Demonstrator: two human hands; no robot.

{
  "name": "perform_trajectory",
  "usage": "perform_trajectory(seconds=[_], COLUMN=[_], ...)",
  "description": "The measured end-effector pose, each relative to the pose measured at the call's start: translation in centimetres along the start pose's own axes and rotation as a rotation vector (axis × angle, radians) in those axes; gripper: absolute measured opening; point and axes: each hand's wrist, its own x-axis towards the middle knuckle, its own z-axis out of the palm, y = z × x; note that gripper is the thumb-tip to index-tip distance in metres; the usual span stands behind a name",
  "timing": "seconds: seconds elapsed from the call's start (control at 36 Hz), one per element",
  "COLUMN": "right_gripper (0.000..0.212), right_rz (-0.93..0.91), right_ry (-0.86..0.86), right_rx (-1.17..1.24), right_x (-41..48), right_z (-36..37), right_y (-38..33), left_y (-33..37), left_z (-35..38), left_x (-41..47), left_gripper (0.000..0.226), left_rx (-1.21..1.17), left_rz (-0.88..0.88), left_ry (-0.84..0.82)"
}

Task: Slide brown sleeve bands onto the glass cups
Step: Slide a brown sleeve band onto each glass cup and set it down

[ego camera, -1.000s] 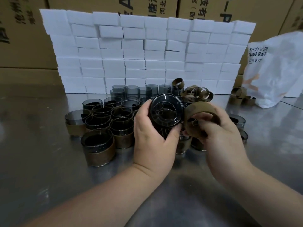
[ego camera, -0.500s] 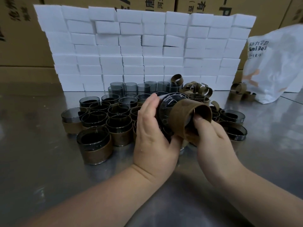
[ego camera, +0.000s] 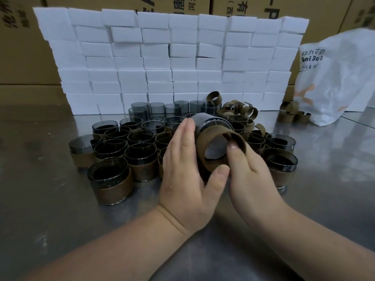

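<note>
A smoky glass cup (ego camera: 209, 121) lies on its side in the air above the table's middle, its base toward me. My left hand (ego camera: 186, 171) holds it, fingers flat along its left side and thumb underneath. A brown sleeve band (ego camera: 205, 142) sits partway over the cup's base end. My right hand (ego camera: 249, 173) pinches the band's near rim, thumb tip inside the ring. Several cups with bands on them (ego camera: 110, 183) stand around my hands, and bare cups (ego camera: 156, 109) stand behind them. Loose bands (ego camera: 237, 110) are heaped at the back.
A wall of white foam blocks (ego camera: 162, 57) runs across the back of the steel table (ego camera: 50, 220), with cardboard cartons behind it. A white plastic bag (ego camera: 336, 78) sits at the far right, a second small heap of bands (ego camera: 292, 113) beside it.
The band, held apart from the cup a second ago, has been brought onto the cup's base end and pushed farther along it. The cup has tilted so its base faces me more.
</note>
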Motion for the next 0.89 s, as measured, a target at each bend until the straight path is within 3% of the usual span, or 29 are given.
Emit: perform_trajectory(seconds=[0.17, 0.33, 0.56, 0.72, 0.89], right_gripper=[0.024, 0.03, 0.037, 0.025, 0.023], right_rz=[0.023, -0.054, -0.075, -0.046, 0.005], right_ry=[-0.026, -0.067, -0.034, 0.002, 0.023], right_rx=[0.061, 0.137, 0.062, 0.043, 0.084], right_x=[0.3, 0.6, 1.0, 1.2, 1.3], right_z=[-0.3, -0.8, -1.8, -2.1, -2.2], right_y=[0.2, -0.5, -0.5, -0.5, -0.4], left_y=[-0.4, -0.3, -0.7, -0.8, -0.4], left_z=[0.2, 0.1, -0.3, -0.3, -0.2], left_x=[0.3, 0.4, 1.1, 1.2, 1.7], left_gripper=[0.056, 0.056, 0.053, 0.058, 0.044], left_rx=[-0.071, -0.189, -0.207, -0.24, -0.405], left_rz=[-0.045, -0.068, -0.094, -0.131, -0.26], left_ry=[0.018, 0.04, 0.019, 0.042, 0.076])
